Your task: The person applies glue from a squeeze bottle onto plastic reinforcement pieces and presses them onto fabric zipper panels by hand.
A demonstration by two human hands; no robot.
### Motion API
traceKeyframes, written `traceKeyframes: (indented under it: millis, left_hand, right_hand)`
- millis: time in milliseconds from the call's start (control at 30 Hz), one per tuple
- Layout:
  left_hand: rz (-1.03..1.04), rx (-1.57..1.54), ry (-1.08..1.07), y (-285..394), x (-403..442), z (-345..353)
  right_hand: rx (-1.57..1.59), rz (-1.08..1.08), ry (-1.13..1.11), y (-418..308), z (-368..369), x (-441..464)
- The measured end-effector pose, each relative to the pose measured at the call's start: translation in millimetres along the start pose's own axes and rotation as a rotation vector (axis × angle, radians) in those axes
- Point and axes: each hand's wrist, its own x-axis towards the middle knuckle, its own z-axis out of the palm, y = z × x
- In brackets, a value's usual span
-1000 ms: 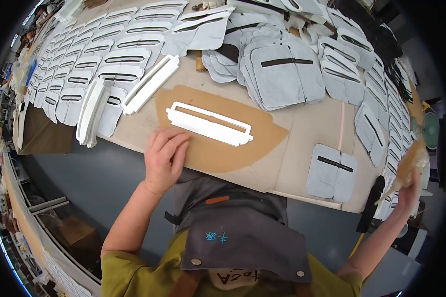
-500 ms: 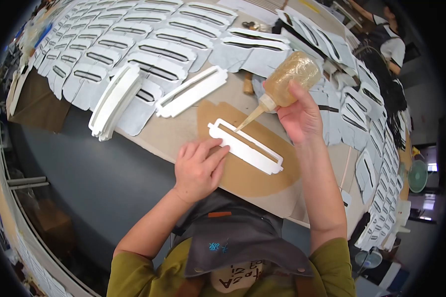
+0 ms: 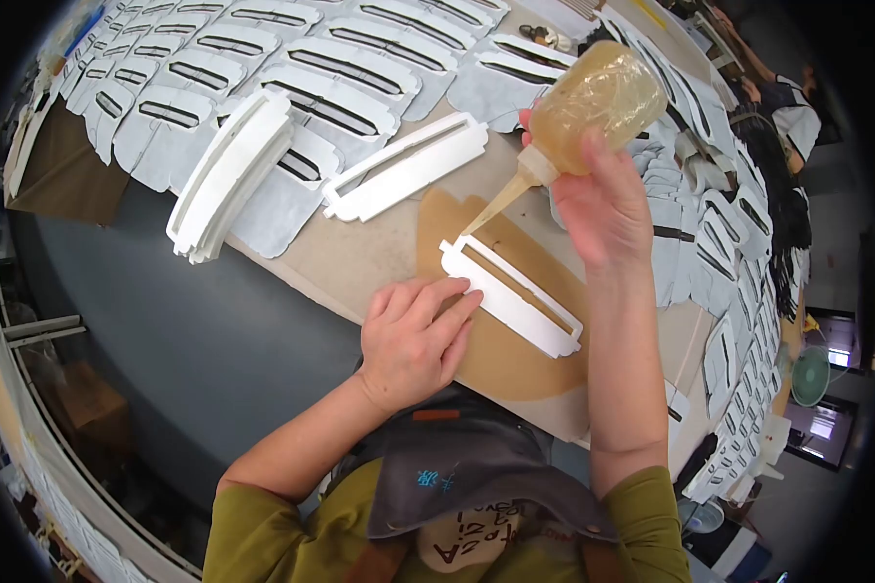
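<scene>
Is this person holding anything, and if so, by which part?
The right hand grips the bottle around its body, near the nozzle. The left hand grips nothing; its fingertips rest on the white frame.

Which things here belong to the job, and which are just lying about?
In the job:
amber bottle, in right hand
white slotted piece, touched by left hand
brown sheet beneath it
probably white stack, grey pieces

Apparently lying about:
brown box, lower left
green round object, far right

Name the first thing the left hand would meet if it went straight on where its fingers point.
The left hand would likely meet the slotted white piece; its fingertips seem to touch it.
</scene>
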Motion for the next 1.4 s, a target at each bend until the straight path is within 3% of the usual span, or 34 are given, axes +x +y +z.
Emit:
traceKeyframes:
  millis: [233,1067,1400]
  left_hand:
    - [-0.009,0.0,-0.013,0,0,1]
    - [-0.019,0.021,-0.024,0,1,2]
    - [-0.031,0.041,-0.027,1,0,5]
  right_hand:
    - [-0.29,-0.028,-0.004,15,13,3]
    - [-0.331,-0.012,0.069,27,-3,5]
    - [-0.394,0.055,-0.019,14,-15,-4]
